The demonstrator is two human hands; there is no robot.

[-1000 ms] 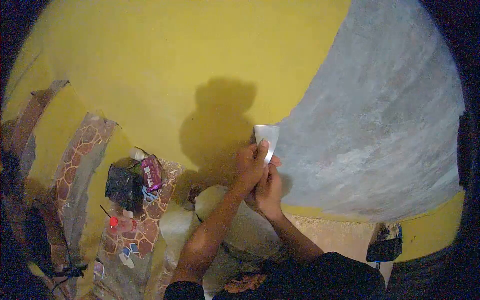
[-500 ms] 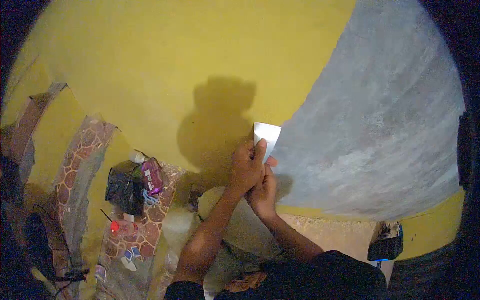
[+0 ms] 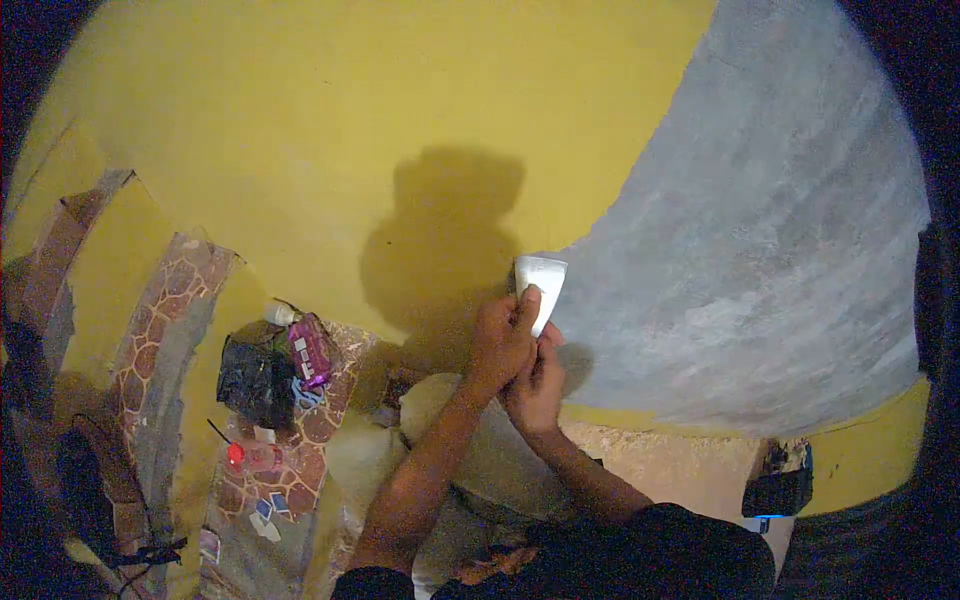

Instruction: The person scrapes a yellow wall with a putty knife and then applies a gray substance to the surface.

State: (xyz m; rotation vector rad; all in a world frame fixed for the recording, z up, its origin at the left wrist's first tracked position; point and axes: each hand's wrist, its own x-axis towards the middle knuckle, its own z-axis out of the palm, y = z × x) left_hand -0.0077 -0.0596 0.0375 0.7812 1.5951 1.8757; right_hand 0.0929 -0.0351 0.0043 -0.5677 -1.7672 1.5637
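A metal putty knife (image 3: 541, 283) with a wide flaring blade is pressed against or very near the wall, at the border between yellow paint and a bare grey area. My left hand (image 3: 503, 340) is closed around it, the thumb lying along the blade. Just below, my right hand (image 3: 535, 388) grips its lower part, fingers wrapped round; the handle is hidden by both hands. The yellow wall (image 3: 300, 130) spreads to the left and above, and the grey wall patch (image 3: 740, 230) to the right.
At lower left, a stone-patterned ledge (image 3: 305, 470) holds a black plastic bag (image 3: 255, 380), a purple packet (image 3: 310, 352), and a clear bottle with a red cap (image 3: 250, 456). Pale sacks or rounded shapes (image 3: 490, 440) lie beneath my arms. A dark box-like object (image 3: 778, 485) is at lower right.
The putty knife and both hands have shifted slightly down along the wall. A thin grey strip now shows just above the blade's edge. The view has moved a little.
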